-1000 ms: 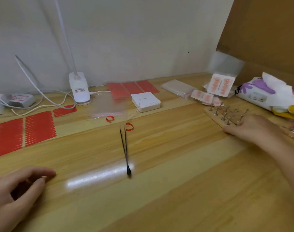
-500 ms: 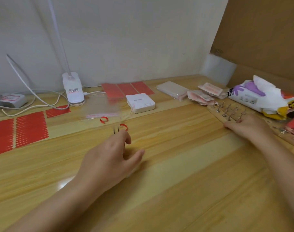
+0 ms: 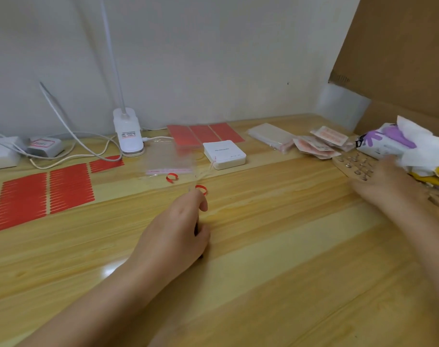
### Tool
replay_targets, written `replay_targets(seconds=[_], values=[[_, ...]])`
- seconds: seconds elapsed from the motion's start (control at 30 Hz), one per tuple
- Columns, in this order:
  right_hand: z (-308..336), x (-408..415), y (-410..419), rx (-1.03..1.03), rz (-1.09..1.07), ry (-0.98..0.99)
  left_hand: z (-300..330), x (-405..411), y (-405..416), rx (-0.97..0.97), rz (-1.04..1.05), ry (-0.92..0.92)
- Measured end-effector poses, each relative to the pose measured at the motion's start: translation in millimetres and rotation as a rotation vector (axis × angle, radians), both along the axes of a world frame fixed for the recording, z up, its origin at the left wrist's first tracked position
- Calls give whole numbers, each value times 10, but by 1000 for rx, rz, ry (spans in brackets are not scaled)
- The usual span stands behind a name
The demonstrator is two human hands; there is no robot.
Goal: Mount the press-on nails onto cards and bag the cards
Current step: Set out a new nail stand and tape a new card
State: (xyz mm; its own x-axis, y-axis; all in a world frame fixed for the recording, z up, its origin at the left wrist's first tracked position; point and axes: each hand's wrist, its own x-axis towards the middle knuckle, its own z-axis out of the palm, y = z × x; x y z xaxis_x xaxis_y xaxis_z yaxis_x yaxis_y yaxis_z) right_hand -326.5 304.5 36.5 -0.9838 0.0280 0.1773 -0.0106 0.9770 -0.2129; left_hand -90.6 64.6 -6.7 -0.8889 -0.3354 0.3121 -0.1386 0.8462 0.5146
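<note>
Mostly bare wooden desk [image 3: 276, 259], seemingly white wall [image 3: 213, 58].

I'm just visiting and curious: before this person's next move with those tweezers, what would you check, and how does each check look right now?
1. Left hand grips the tweezers: cannot tell. The fingers curl over them, and only a dark sliver shows.
2. Tweezer tips unobstructed: cannot tell, they are hidden under the hand.
3. Right hand steadies the wooden board of nail stands: ok, it rests on the board's near end, though blurred.
4. Clear bag within reach: ok, it lies flat beyond the left hand.
5. Red tape strips at hand: ok, sheets lie to the left.
6. Finished nail cards out of the way: ok, stacked at the back right.
</note>
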Motion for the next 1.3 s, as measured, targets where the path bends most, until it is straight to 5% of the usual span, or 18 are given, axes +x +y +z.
replay_targets(seconds=[0.1, 0.23, 0.33, 0.57, 0.67, 0.77, 0.9, 1.13, 1.3], values=[[33, 307, -383, -79, 347, 186, 16, 28, -36, 43, -13, 9], [-8, 960, -972, -90, 1026, 111, 68, 120, -93, 111, -19, 48], [-109, 1360, -1308, -33, 1333, 30, 121, 244, -149, 147, -54, 102], [-160, 1670, -1779, -231, 1439, 215, 240, 682, -276, 334, -63, 308], [-171, 1809, -1977, -470, 1394, 296, 294, 925, -402, 409, 3, 410], [-167, 1977, -2202, -948, 1310, -164, 285, 1195, -596, 386, 107, 377], [-145, 2249, -2510, -1196, 1252, -669, 192, 1525, -815, 428, 236, 291], [-284, 2500, -2748, -1195, 1254, -675, 152, 2065, -1171, 469, 439, 255], [-343, 2473, -2726, -1117, 1319, -590, 217, 2513, -1587, 269, 675, 209]])
